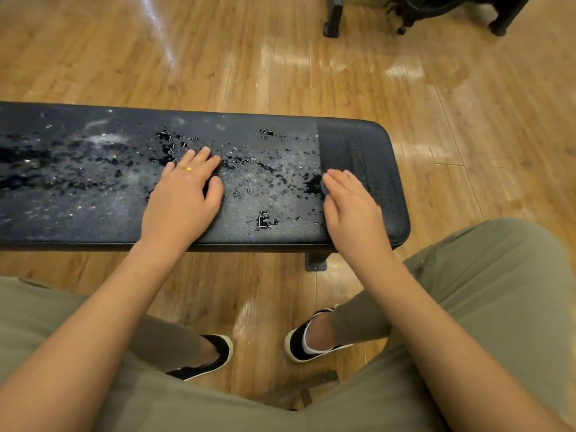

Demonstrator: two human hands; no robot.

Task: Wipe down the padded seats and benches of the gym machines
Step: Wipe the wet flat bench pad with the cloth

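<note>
Black padded bench (93,188) runs across mid-frame on wood floor (218,57), w/ droplets (265,173) & whitish spray film over most of its top; far R end is a darker wiped strip (358,145). L hand (184,194) lies flat on the wet part near centre, fingers straight & a bit spread, holding nothing, gold ring (189,169) on one finger. R hand (352,210) sits at edge of the strip, fingers straight & together, pressing on a cloth (324,189), of which only a bluish sliver shows. Olive trousers (498,291) & black shoes (215,353) on near side of bench. Dark machine base (333,17) top R, well apart
</note>
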